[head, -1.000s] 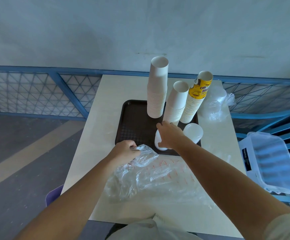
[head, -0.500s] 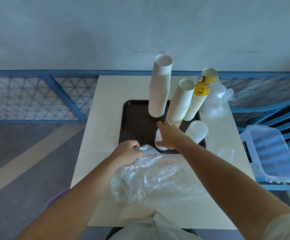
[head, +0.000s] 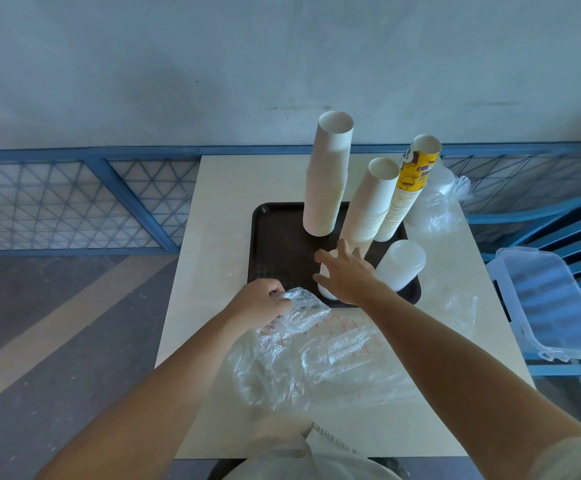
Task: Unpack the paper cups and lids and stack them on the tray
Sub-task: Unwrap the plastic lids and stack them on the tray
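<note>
Under right grip (head: pixel 346 275), fingers apart: upright white plastic lid stack (head: pixel 325 289) | left grip (head: pixel 259 299) clamps clear plastic bag (head: pixel 317 351)

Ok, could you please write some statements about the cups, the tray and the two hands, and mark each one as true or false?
1. Three cup stacks stand on the brown tray. True.
2. The left hand holds a paper cup. False: it grips the clear plastic bag lying on the table.
3. The yellow printed cup stack is the tallest. False: the plain white stack to its left stands taller.
4. The right hand has its fingers spread over a white lid stack on the tray. True.
</note>
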